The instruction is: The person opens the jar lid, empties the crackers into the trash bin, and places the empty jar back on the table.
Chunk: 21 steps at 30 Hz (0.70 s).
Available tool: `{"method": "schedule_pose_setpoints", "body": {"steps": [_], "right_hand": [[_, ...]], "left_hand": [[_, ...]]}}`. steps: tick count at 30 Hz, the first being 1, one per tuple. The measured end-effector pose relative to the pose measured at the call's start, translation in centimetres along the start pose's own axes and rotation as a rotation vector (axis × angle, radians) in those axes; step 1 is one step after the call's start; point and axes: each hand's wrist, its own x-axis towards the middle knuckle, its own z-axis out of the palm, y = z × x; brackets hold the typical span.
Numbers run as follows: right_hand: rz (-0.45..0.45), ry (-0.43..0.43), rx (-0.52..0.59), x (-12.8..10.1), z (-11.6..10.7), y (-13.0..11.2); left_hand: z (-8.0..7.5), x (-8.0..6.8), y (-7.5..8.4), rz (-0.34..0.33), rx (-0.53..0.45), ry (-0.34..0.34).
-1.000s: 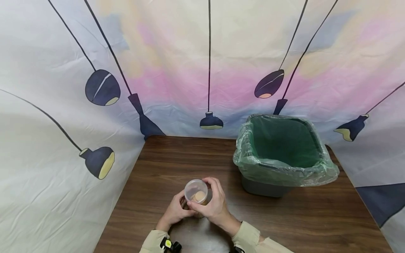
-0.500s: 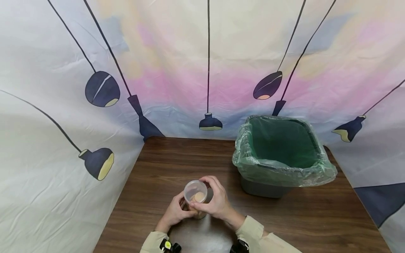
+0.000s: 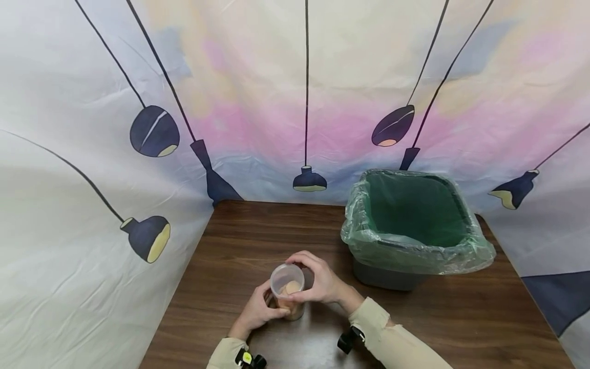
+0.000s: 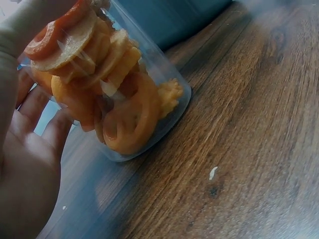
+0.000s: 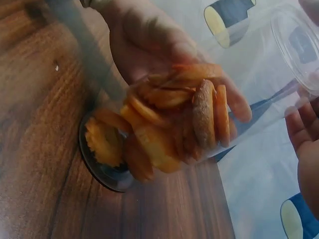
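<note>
A clear plastic jar [image 3: 297, 311] stands upright on the table in the head view, with orange-brown biscuits [image 3: 291, 288] inside. Rings and a wavy-edged piece show among these biscuits [image 4: 119, 107] in the left wrist view. My left hand [image 3: 255, 310] grips the jar's lower left side, its fingers partly hidden behind it. Up at the round clear rim [image 5: 291, 52], my right hand [image 3: 324, 283] holds on, thumb at the near side and fingers across the far side. The right wrist view shows the left hand [image 5: 149, 42] behind the jar.
Right of the hands stands a grey bin [image 3: 382, 275] lined with a green plastic bag [image 3: 357, 230]. Beyond the wooden table [image 3: 258, 230] hangs a cloth [image 3: 258, 102] printed with lamps. A small white scrap [image 4: 213, 173] lies on the wood near the jar.
My right hand has turned anticlockwise round the rim, its fingers shifting left across the far side and its wrist swinging outward to the right. Left hand and jar stay nearly in place.
</note>
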Motion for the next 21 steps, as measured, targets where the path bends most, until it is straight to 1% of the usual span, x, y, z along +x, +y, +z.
{"method": "schedule_pose_setpoints", "body": {"steps": [5, 14, 18, 21], "right_hand": [[0.000, -0.024, 0.012, 0.07, -0.11, 0.26], [0.005, -0.029, -0.006, -0.14, -0.23, 0.34], [0.011, -0.021, -0.001, -0.45, -0.23, 0.30], [0.017, 0.000, 0.008, -0.72, -0.19, 0.24]], "left_hand": [[-0.05, 0.08, -0.32, 0.010, 0.005, -0.010], [0.02, 0.13, -0.38, 0.025, 0.025, -0.011], [0.00, 0.16, -0.56, 0.027, 0.031, -0.010], [-0.03, 0.18, -0.64, 0.014, 0.029, -0.010]]}}
